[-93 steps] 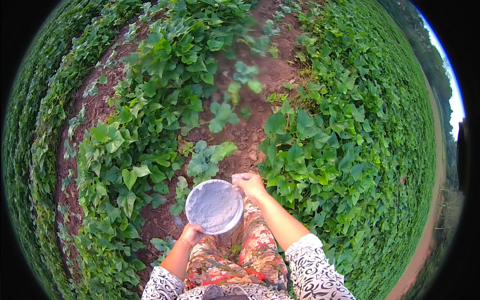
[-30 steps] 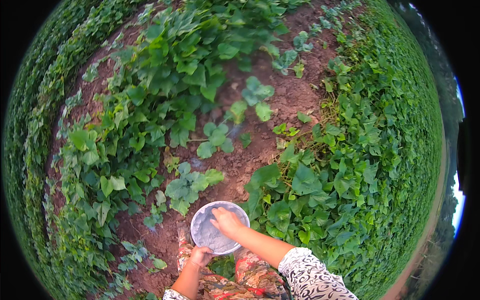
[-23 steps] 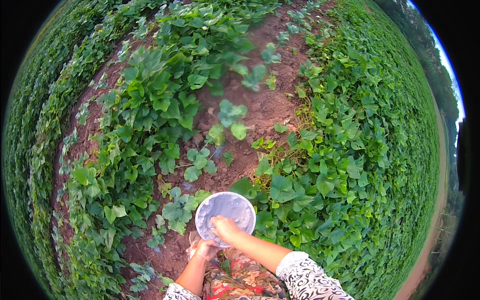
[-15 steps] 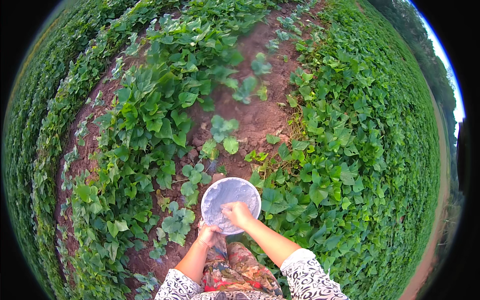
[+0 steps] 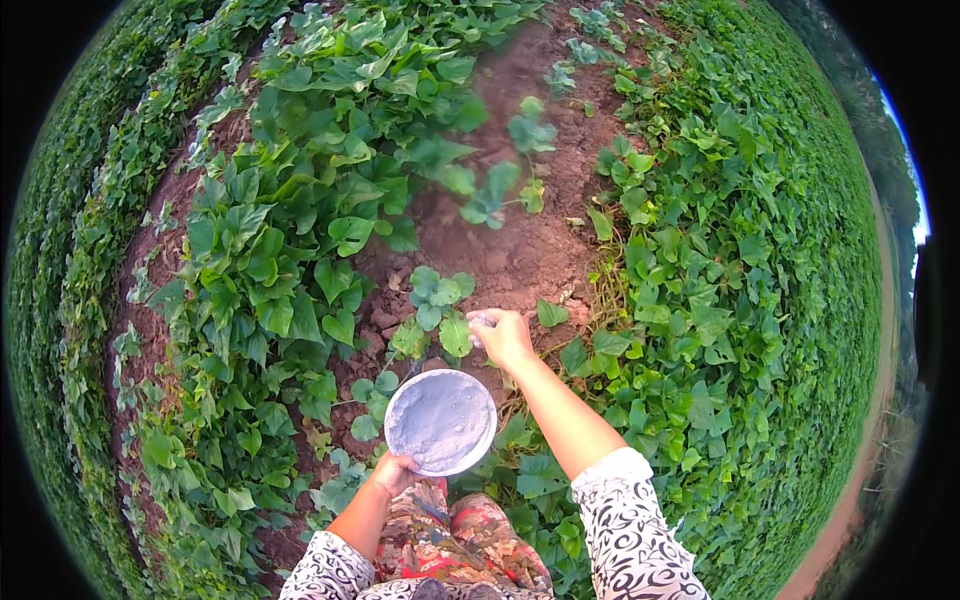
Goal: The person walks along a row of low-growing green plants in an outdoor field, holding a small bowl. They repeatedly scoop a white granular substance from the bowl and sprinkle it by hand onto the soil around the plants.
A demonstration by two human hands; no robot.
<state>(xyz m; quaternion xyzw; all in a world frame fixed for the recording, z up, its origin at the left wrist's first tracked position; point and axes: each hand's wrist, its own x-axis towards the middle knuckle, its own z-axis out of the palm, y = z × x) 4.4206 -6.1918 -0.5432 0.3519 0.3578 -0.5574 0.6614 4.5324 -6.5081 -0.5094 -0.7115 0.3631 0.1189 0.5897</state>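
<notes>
My left hand point(image 5: 395, 473) grips the near left rim of a round white bowl point(image 5: 492, 432), thumb over the edge. Pale grey powder point(image 5: 440, 418) fills much of the bowl, its surface uneven. Beyond the bowl, my right hand point(image 5: 503, 337) is closed in a pinch, its fingertips pale with powder; how much lies inside the fingers is hidden. It is just right of a small bluish-green lobed-leaf plant point(image 5: 438, 298), close to a rounded, yellowish-green leaf point(image 5: 456, 337) of it.
A strip of bare reddish-brown soil point(image 5: 510, 240) runs ahead between dense leafy vines on the left point(image 5: 270, 260) and right point(image 5: 710, 290). More lobed-leaf seedlings point(image 5: 530, 128) stand along the strip. A dirt path point(image 5: 845, 525) curves along the far right.
My right hand has come out of the powder and moved forward beside the small plant, closed. The bowl, in my left hand, has shifted slightly left and nearer in the view.
</notes>
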